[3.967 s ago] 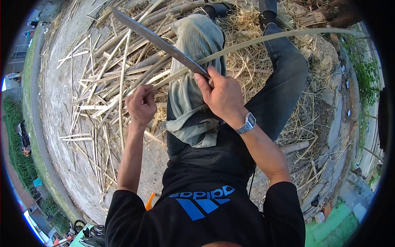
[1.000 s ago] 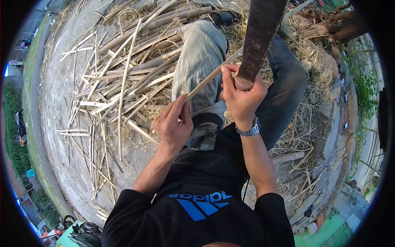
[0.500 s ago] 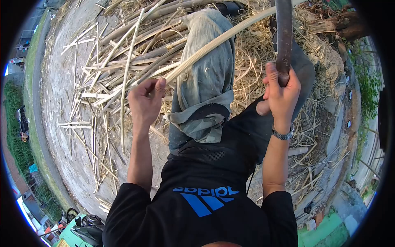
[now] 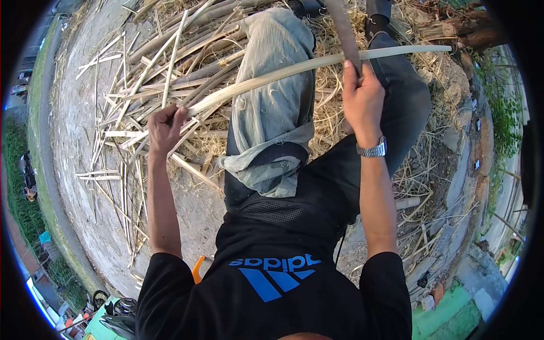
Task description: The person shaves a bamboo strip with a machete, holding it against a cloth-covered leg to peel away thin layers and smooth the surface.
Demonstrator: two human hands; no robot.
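Note:
My left hand is closed on the near end of a long pale split-bamboo strip. The strip runs right across the cloth-draped thigh, bows slightly, and ends in free air at the right. In my right hand is a machete with a long dark blade, which points away from me. The blade crosses the strip just beyond my fingers and seems to touch it. My grip hides most of the machete's handle.
Split strips and poles lie heaped on the ground at the left. Curly shavings spread under and between my legs. A thick brown log sits at the upper right. An orange object shows beside my left sleeve.
My left hand has moved left and slightly down with the strip, pulling its far end into view. My right hand has moved up and left, and the machete's blade now leans left across the strip.

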